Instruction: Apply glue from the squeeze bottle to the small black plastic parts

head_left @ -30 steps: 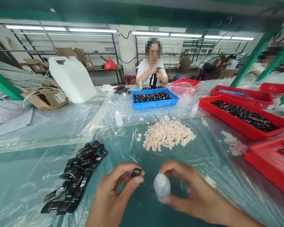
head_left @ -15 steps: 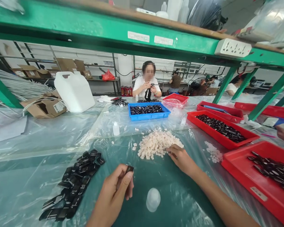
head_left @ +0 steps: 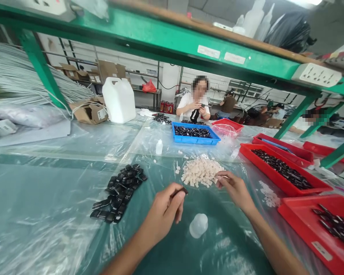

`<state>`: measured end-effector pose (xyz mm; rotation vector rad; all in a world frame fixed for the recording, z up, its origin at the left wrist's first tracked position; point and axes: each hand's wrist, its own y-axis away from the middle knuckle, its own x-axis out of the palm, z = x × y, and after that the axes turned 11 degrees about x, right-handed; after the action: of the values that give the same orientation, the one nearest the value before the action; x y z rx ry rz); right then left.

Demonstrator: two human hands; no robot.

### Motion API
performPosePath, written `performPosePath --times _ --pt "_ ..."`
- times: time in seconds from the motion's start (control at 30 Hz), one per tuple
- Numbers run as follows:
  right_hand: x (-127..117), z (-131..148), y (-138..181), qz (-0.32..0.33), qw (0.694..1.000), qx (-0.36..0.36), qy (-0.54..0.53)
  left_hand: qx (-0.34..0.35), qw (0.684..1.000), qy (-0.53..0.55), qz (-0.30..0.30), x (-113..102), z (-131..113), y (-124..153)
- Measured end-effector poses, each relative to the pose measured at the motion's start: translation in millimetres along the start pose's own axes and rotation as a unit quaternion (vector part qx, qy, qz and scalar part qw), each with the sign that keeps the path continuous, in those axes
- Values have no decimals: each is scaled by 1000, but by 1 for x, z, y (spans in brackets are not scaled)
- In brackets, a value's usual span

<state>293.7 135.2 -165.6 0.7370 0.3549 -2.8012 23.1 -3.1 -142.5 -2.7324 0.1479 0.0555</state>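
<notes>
My left hand point(head_left: 164, 212) is closed on a small black plastic piece point(head_left: 184, 190), held between thumb and forefinger above the table. At the right edge of a heap of small cream-white blocks point(head_left: 200, 172), my right hand point(head_left: 237, 190) has its thumb and fingers pinched together. Whatever lies between those fingertips is too small to make out. A translucent round container point(head_left: 198, 226) stands on the table between my forearms. To the left of my left hand lies a pile of glossy black pieces point(head_left: 120, 194).
Red trays point(head_left: 301, 214) with black parts line the right side. A blue tray point(head_left: 196, 139) stands ahead, before a seated co-worker point(head_left: 193, 105). A small white bottle point(head_left: 159, 147), a white jug point(head_left: 119, 101) and a green shelf beam point(head_left: 172, 42) are also around.
The camera view has turned left, so the scene sits further right. My left hand still holds the black piece, now tilted flatter. My right hand has drawn to the heap's right edge.
</notes>
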Motion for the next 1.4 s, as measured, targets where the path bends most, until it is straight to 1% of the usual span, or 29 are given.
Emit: performPosePath --times 0.1,0.2,0.27,0.33,0.4,0.53,0.8,0.97,1.13,1.2,1.27,1.33,1.4 --pt "11 55 5 59 994 -33 -89 17 1000 -9 -1 2 -1 2" --pt "26 109 8 150 978 -49 -140 42 998 -34 -13 4 2 5" --pt "36 133 10 199 966 -52 -158 60 996 -57 -27 3 5 6" --pt "44 144 13 228 957 -54 -171 78 993 -78 -38 1 8 7" --pt "48 146 15 242 952 -50 -182 95 990 -96 -41 -1 9 6" --pt "50 141 21 256 947 -22 -193 118 986 -117 -24 -3 9 6" --pt "46 140 26 284 935 89 -194 146 976 -162 3 -1 12 10" --pt "34 138 22 327 923 124 -158 151 967 -201 47 -1 6 9" --pt "26 133 14 382 899 162 -140 144 960 -218 102 1 1 12" --pt "27 129 11 398 891 170 -140 143 958 -219 117 1 1 13" --pt "29 126 9 408 887 170 -136 136 959 -221 119 -1 2 12" --pt "33 123 8 406 890 164 -129 133 960 -220 115 -2 4 11" --pt "37 123 9 392 900 152 -115 135 961 -217 109 -3 7 10"
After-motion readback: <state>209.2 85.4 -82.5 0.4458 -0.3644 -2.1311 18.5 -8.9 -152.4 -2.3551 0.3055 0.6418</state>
